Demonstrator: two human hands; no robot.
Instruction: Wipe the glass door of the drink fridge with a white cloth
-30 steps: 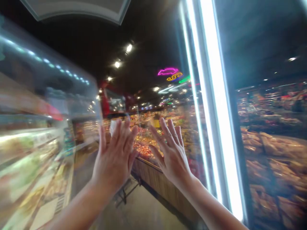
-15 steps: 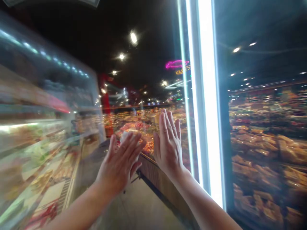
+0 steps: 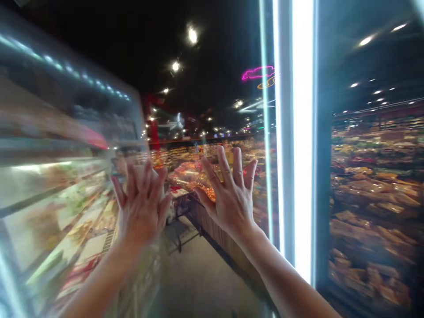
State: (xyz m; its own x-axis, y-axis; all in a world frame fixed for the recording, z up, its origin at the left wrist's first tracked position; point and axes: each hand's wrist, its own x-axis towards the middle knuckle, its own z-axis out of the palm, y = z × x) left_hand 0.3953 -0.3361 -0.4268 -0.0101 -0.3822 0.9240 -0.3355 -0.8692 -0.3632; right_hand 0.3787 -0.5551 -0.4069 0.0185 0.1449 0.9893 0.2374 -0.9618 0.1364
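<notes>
Both hands are raised in front of the camera with their backs toward it. My left hand [image 3: 141,207] is blurred, its fingers spread, nearest to the lit shelves [image 3: 76,207] on the left. My right hand [image 3: 232,194] has its fingers fanned apart and points up, left of a bright vertical light strip [image 3: 303,132]. Neither hand holds anything. A gap separates the two hands. Behind them, blurred goods [image 3: 187,170] glow orange and red on a display.
A mirror-like or glass surface [image 3: 374,190] on the right shows rows of packaged goods. A dark metal frame [image 3: 180,238] stands on the grey floor [image 3: 195,282] beside a wooden display base [image 3: 221,234]. A pink neon outline [image 3: 258,73] hangs above.
My left hand has moved left, away from my right hand, and both hands have spread their fingers wider. The view has shifted, so the light strip appears farther right.
</notes>
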